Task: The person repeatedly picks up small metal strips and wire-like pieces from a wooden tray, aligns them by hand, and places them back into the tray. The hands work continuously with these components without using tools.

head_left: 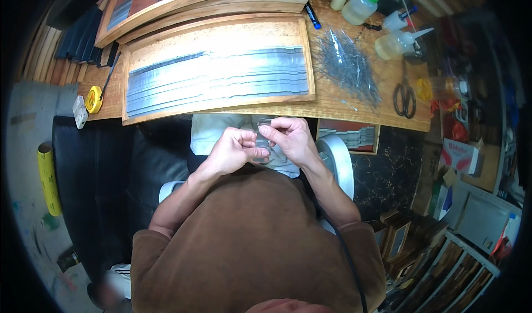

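Observation:
Just off the table's front edge, above my lap, my left hand point(231, 151) and my right hand point(292, 141) meet at a small, thin, greyish flat piece point(262, 141). It looks glossy or partly see-through; its exact kind cannot be made out. The left thumb and fingers pinch its lower part. At its upper end, the right thumb and forefinger press together on it. Beyond my hands, a shallow wooden tray point(311, 63) lies on the table with overlapping rows of thin grey strips point(221, 77), bright with glare.
More wooden trays point(221, 2) are stacked behind. On the wooden table point(338, 109) lie a heap of thin clear slivers point(349, 63), black scissors point(405, 99), squeeze bottles point(360, 8), a blue marker point(312, 15) and a yellow tape measure point(93, 99). A white chair arm point(338, 163) stands right.

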### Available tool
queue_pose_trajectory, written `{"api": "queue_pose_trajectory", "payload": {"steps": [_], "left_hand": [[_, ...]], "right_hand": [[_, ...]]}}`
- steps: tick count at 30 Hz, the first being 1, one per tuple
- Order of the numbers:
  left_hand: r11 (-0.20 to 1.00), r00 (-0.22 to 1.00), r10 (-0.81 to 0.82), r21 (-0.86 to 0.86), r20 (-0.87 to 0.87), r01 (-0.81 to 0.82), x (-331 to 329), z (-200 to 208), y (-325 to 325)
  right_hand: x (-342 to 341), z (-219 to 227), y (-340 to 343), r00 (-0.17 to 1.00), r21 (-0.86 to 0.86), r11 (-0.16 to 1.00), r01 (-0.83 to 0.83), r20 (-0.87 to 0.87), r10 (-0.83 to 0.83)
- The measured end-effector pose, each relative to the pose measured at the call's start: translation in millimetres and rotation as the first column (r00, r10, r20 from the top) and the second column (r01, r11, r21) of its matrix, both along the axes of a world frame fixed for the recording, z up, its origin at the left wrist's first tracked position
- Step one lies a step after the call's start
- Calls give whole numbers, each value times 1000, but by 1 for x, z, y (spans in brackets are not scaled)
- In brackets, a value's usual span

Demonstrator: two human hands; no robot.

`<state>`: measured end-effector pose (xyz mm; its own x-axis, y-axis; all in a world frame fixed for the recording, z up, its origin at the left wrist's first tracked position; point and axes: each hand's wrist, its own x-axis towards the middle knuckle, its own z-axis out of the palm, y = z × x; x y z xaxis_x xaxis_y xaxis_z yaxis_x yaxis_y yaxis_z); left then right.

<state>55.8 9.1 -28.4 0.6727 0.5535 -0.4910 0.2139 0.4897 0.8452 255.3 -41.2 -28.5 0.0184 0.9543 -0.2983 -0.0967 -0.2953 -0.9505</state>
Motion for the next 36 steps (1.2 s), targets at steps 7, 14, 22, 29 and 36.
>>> {"api": "queue_pose_trajectory", "payload": {"steps": [7,14,22,29,36], "left_hand": [[938,986,110,316,127,-146,-14,33,-19],[872,990,67,475,123,-119,-22,47,-17],[900,977,101,401,190,-171,-21,44,-22],[871,984,83,468,159,-149,-21,42,-23],[884,974,94,432,208,-178,-19,41,-26]], "right_hand": [[-8,60,-5,980,330,936,-119,190,57],[-5,81,-5,949,361,905,-226,291,121],[-6,74,-7,949,369,899,-236,288,131],[-7,78,-8,938,410,881,-237,332,98],[-7,72,-10,939,420,885,-202,339,53]]}}
